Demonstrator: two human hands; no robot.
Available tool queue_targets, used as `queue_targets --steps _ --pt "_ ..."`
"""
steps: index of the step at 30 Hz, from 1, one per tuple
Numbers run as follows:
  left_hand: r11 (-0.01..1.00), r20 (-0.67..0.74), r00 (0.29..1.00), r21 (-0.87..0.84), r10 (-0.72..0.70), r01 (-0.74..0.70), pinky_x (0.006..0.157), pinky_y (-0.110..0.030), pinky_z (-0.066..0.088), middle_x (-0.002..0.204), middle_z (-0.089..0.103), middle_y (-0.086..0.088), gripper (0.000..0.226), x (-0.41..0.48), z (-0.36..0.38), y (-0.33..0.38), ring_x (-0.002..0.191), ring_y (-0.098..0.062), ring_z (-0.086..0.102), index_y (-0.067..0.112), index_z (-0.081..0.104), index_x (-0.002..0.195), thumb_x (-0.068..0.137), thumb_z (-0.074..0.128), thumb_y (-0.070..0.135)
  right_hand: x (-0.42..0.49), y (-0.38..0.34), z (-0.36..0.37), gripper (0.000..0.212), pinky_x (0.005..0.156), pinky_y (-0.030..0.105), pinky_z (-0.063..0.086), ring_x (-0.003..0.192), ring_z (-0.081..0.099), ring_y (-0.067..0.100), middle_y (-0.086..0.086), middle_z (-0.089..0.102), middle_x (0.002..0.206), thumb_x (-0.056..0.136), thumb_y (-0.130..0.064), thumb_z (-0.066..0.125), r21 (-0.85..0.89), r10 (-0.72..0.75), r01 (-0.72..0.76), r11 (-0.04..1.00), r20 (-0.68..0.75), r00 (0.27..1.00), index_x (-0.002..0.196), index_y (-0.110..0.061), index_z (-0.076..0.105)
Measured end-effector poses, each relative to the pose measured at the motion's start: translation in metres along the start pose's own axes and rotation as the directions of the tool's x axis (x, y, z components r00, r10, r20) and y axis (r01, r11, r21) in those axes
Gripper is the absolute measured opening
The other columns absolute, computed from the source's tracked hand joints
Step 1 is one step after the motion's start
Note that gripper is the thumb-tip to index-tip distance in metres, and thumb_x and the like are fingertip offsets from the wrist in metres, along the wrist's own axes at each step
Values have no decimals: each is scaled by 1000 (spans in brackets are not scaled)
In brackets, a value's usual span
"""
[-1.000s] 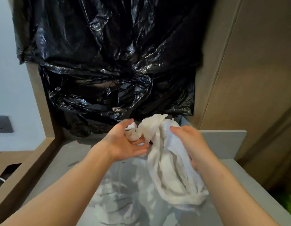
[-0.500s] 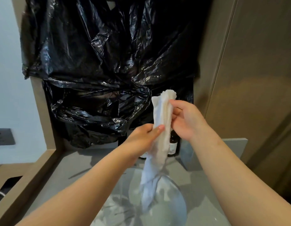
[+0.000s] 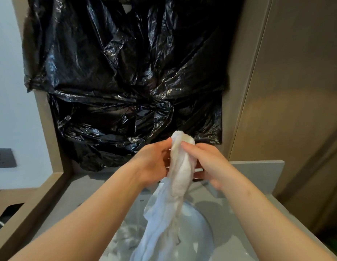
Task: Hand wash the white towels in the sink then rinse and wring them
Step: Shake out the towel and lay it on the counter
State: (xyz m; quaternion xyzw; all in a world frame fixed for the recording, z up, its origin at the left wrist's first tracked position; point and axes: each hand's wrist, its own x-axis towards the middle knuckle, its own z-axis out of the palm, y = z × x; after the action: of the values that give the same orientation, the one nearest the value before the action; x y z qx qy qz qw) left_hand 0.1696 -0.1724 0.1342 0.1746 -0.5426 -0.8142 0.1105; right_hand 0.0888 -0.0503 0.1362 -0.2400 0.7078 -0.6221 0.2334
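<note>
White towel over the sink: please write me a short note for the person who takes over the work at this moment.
Left hand: grips the upper part of the white towel from the left.
Right hand: grips the same part from the right.
Towel: bunched into a roll, top end above both hands, lower end hanging into the sink.
Done: towel lifted up; whether it is washed or rinsed cannot be told.
Left: probably wring it over the sink, then see to the blurred white mass in the basin, possibly more towels.
</note>
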Motion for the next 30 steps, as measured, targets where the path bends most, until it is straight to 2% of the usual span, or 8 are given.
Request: queue_targets --steps 6,10,12,16,20,25,28,30 --pt "999 -5 1000 48 5 -5 103 -42 45 114 64 -20 35 -2 -7 5 104 -30 60 -7 63 114 89 60 17 -1 -2 1 20 72 31 48 72 58 19 11 63 78 91 -18 62 -9 -173 173 985 -57 983 79 -1 65" --pt "995 -56 993 -8 101 -101 71 -30 45 76 62 -5 8 -7 -17 9 68 -15 57 10 60 84 89 60 16 -2 -11 -15 15 74 36 51 75 64 21 9 68 83 95 -12 54 281 -91 136 950 -167 982 86 -5 63" --pt "985 -83 983 -22 167 -169 70 -31 45 82 62 -7 14 -8 -28 15 72 -18 58 10 58 93 95 52 22 -1 -13 -29 15 71 34 48 77 62 20 10 64 87 97 -16 50 383 -44 136 913 -239 970 88 -6 59" --pt "975 -20 976 53 215 -214 74 -40 53 111 65 -14 37 -12 -27 25 95 -25 65 6 51 126 99 43 30 1 -15 -33 17 89 37 47 90 58 20 7 60 98 98 -25 47 195 -76 117 974 -209 975 95 -11 55" --pt "917 -13 964 314 264 -247 76 -36 55 111 66 -10 51 -14 -20 35 96 -21 67 9 48 123 81 74 22 0 -25 -36 13 75 32 49 87 62 19 7 63 100 91 -22 61 138 -145 157 978 -92 985 99 -13 55" --pt "867 -110 941 436 319 -243 73 -33 56 105 67 -8 30 -12 -13 54 93 -21 67 15 56 114 87 68 17 -12 -45 -35 28 66 23 48 81 63 13 4 62 96 79 -14 74 -121 -222 220 968 -1 975 100 -12 55" --pt "840 -110 928 472 356 -267 76 -36 55 101 69 -12 23 -8 -6 67 86 -23 66 10 60 111 92 62 23 -12 -55 -31 53 64 26 44 86 56 12 -2 54 99 73 -28 79 -498 -238 179 849 -58 970 111 -14 44" --pt "705 -115 883 653 455 -278 74 -35 53 94 68 -9 16 -4 -2 78 81 -23 64 15 63 97 92 58 29 -11 -64 -34 45 59 29 39 75 49 12 -2 47 91 79 -29 69 -731 -304 124 671 -120 945 107 -13 37"
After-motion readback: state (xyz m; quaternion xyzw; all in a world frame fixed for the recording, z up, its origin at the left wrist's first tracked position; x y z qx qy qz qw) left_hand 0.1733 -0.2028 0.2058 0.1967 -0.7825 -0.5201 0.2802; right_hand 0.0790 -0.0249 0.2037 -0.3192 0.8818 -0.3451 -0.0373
